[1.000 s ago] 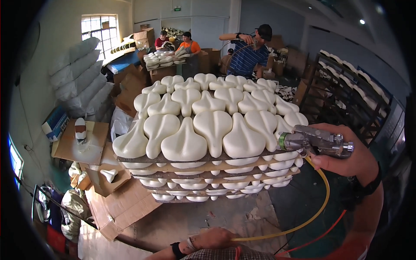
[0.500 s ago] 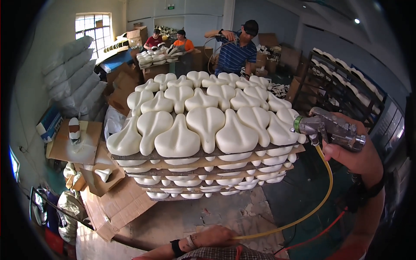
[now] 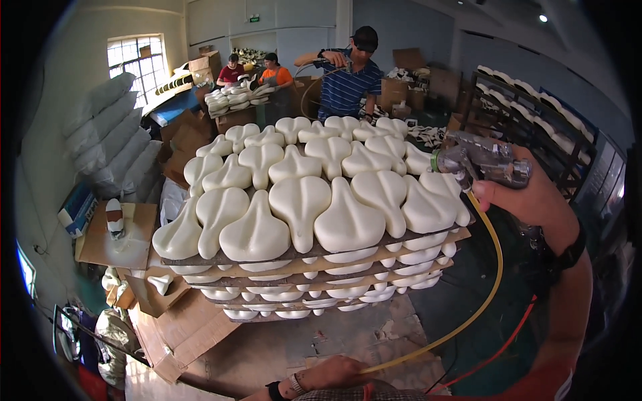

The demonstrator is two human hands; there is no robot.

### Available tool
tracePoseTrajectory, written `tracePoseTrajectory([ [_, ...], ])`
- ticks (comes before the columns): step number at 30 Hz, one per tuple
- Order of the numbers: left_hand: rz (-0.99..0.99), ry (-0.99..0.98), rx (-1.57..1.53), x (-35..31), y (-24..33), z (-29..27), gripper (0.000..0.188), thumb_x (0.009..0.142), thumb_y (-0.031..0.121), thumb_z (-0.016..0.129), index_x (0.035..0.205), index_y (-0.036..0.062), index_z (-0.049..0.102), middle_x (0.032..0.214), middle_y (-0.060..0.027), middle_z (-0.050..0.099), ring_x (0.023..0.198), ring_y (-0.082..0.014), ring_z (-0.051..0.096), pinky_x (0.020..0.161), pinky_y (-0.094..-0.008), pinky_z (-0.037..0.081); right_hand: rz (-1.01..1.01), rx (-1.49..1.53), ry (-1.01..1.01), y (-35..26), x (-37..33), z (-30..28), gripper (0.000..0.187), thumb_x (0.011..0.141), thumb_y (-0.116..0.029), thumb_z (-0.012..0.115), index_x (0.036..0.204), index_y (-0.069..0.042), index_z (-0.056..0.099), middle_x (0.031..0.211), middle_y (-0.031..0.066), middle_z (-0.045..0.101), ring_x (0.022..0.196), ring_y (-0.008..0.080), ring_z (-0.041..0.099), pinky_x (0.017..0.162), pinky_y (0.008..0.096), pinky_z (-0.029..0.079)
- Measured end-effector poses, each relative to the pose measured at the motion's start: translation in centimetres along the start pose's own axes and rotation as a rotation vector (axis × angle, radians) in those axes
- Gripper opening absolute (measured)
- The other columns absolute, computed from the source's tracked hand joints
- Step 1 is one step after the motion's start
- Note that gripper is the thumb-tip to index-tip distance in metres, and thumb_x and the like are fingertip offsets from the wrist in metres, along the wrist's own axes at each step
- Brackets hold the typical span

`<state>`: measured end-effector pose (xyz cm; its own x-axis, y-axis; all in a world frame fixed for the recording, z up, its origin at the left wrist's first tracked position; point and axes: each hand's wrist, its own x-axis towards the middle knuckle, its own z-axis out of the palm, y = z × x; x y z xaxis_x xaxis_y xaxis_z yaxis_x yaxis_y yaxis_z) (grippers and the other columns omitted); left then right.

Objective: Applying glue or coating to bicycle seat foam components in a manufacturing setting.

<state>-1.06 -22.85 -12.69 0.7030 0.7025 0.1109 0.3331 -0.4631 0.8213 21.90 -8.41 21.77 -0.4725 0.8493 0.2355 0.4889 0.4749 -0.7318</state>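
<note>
Densely, white saddles [image 3: 256, 230] cover boards [image 3: 301, 256] near the spray gun [image 3: 476, 155].

Right hand [image 3: 537, 200] is gripping spray gun [image 3: 478, 160]; left hand [image 3: 336, 371] is holding its yellow hose [image 3: 499, 265]. Stacked white saddles [image 3: 299, 204] are sitting left of right hand, beyond left hand.

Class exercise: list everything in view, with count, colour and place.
Spray gun: one, grey, green-ringed, right
Yellow hose: one, yellow, lower right
Red hose: one, red, lower right
Saddle-shaped pads: many, cream, on stacked boards
Stacked boards: several, brown, centre
Rack: one, dark, right
Co-workers: three, blue, orange, red tops, background
Window: one, white, upper left
Bags: several, pale, left
Box: one, blue and white, left
Cardboard: several pieces, brown, left
Left grip: one, on yellow hose, bottom
Right grip: one, on spray gun, right
</note>
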Motion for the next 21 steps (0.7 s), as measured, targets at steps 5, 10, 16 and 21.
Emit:
tracePoseTrajectory([
  [5,-0.024,0.002,0.003,2.8,-0.6,0.3,0.026,0.090,0.029,0.056,0.086,0.0031,0.060,0.069,-0.0176,0.058,0.064,-0.0361,0.057,0.058,-0.0420,0.045,-0.111,-0.022,0.035,2.9,3.4,-1.6,0.027,0.081,-0.007,0.064,0.105,0.002,0.056,0.071,0.0030,0.061,0.064,0.0084,0.058,0.064,0.0225,0.048],
  [10,-0.040,0.059,0.021,5.1,-1.2,0.7,0.026,0.090,0.030,0.056,0.086,0.0048,0.061,0.067,-0.0165,0.058,0.062,-0.0353,0.057,0.056,-0.0420,0.045,-0.182,0.005,0.087,5.3,5.4,-2.6,0.020,0.081,-0.011,0.066,0.097,-0.001,0.059,0.065,-0.0010,0.059,0.058,0.0059,0.055,0.058,0.0216,0.045],
  [16,-0.029,0.089,0.006,5.7,-1.0,0.5,0.025,0.089,0.030,0.057,0.086,0.0049,0.061,0.066,-0.0165,0.058,0.062,-0.0355,0.057,0.055,-0.0417,0.045,-0.106,0.039,0.041,6.3,5.1,-2.7,0.018,0.080,-0.011,0.067,0.093,-0.001,0.059,0.064,-0.0002,0.059,0.058,0.0061,0.054,0.058,0.0223,0.045],
  [21,-0.015,0.010,0.026,5.0,-0.5,0.0,0.025,0.088,0.029,0.058,0.086,0.0037,0.061,0.066,-0.0162,0.058,0.062,-0.0353,0.057,0.055,-0.0414,0.046,-0.169,0.013,0.104,5.4,4.4,-2.4,0.015,0.081,-0.010,0.066,0.089,-0.001,0.059,0.064,0.0002,0.059,0.059,0.0072,0.056,0.057,0.0223,0.045],
])
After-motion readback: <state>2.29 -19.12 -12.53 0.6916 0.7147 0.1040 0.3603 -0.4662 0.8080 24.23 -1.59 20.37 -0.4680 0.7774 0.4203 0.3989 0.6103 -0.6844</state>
